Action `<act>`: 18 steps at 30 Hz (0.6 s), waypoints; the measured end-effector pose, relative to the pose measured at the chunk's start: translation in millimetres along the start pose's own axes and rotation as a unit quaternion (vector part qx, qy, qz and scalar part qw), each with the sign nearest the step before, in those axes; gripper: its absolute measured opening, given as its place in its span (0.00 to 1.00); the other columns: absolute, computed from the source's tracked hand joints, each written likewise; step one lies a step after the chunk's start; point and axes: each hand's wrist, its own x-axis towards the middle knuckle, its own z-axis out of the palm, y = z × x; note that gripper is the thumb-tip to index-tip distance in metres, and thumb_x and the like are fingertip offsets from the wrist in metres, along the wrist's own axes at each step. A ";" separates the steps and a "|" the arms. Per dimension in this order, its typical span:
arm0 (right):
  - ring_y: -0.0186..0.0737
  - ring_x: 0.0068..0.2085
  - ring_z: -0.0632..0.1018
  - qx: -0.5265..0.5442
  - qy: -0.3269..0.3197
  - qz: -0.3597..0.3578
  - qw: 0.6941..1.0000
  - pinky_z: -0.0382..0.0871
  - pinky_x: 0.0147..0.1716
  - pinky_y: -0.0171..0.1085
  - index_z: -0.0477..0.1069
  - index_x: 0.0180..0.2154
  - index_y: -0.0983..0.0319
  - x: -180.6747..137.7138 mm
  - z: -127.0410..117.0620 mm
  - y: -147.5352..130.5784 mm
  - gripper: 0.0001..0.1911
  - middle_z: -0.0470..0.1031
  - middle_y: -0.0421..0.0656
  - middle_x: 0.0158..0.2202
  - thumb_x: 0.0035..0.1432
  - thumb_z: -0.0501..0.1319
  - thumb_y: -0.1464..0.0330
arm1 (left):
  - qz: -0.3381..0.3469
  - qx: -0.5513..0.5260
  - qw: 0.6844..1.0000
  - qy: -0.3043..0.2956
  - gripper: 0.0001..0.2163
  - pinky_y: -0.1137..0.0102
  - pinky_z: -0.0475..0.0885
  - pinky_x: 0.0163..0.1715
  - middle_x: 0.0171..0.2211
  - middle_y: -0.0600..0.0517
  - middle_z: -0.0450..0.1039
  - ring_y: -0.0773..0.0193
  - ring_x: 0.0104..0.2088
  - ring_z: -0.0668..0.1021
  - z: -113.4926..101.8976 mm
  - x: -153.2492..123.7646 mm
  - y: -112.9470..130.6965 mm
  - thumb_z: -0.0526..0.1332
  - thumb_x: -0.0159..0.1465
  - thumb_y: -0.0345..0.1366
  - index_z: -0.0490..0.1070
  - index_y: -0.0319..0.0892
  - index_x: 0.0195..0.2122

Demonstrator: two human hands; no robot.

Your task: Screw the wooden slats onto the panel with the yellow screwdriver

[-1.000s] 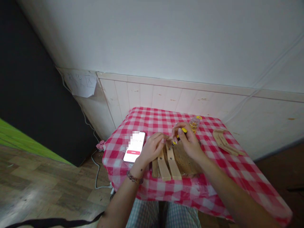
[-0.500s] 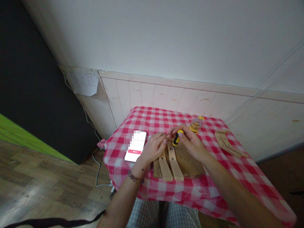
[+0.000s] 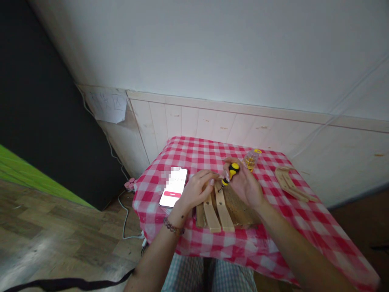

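Note:
A wooden perforated board with two pale slats (image 3: 223, 211) lies at the near edge of a table with a red-and-white checked cloth (image 3: 273, 227). My left hand (image 3: 196, 190) rests on the slats' far ends, fingers curled and pressing on the wood. My right hand (image 3: 243, 182) grips a short black-and-yellow screwdriver (image 3: 230, 172), tilted, its tip down at the top of the right slat.
A phone with a lit white screen (image 3: 174, 187) lies left of my left hand. A small clear jar with a yellow lid (image 3: 251, 158) lies behind my right hand. More curved wooden pieces (image 3: 290, 184) sit at the table's right. A cable runs down the wall at left.
My right hand has turned on the screwdriver: its handle was nearly hidden by the fingers a second ago and now shows clearly, tilted to the right. The left hand stays on the slats.

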 end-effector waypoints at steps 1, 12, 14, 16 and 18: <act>0.39 0.27 0.68 0.003 -0.003 0.007 1.000 0.70 0.31 0.39 0.73 0.40 0.55 0.1 -0.3 -0.7 0.19 0.65 0.38 0.28 0.64 0.55 0.49 | 0.000 -0.002 1.000 -0.001 0.14 0.60 0.74 0.48 0.45 0.44 0.78 0.54 0.46 0.79 0.0 -0.1 -0.4 0.49 0.75 0.37 0.74 0.42 0.49; 0.39 0.40 0.77 -0.102 -0.027 -0.062 0.992 0.72 0.43 0.40 0.71 0.40 0.53 -1.3 -19.7 4.8 0.14 0.75 0.40 0.38 0.61 0.65 0.52 | 0.010 0.009 1.000 0.017 0.14 0.59 0.74 0.47 0.46 0.44 0.78 0.55 0.46 0.79 1.0 -0.8 0.4 0.51 0.73 0.36 0.75 0.42 0.51; 0.39 0.39 0.77 -0.091 -0.027 -0.069 0.993 0.73 0.45 0.42 0.69 0.39 0.53 -1.8 -18.9 1.7 0.13 0.76 0.39 0.38 0.61 0.65 0.53 | 0.012 0.014 1.000 0.018 0.14 0.60 0.74 0.47 0.46 0.44 0.77 0.55 0.46 0.79 0.9 -0.6 0.9 0.51 0.73 0.35 0.75 0.43 0.51; 0.39 0.38 0.78 -0.087 -0.027 -0.070 0.993 0.74 0.44 0.43 0.67 0.39 0.53 -2.4 -17.1 -1.4 0.13 0.76 0.39 0.37 0.61 0.65 0.54 | 0.015 0.022 1.000 0.017 0.14 0.60 0.74 0.47 0.46 0.44 0.77 0.54 0.46 0.78 0.6 -0.4 1.2 0.51 0.72 0.34 0.75 0.42 0.51; 0.39 0.36 0.78 -0.089 -0.033 -0.073 0.993 0.75 0.43 0.43 0.66 0.38 0.53 -3.0 -15.5 -3.9 0.13 0.76 0.38 0.36 0.62 0.65 0.55 | 0.019 0.031 0.999 0.014 0.14 0.59 0.74 0.47 0.46 0.43 0.76 0.54 0.46 0.78 0.3 -0.3 1.3 0.51 0.72 0.33 0.75 0.41 0.51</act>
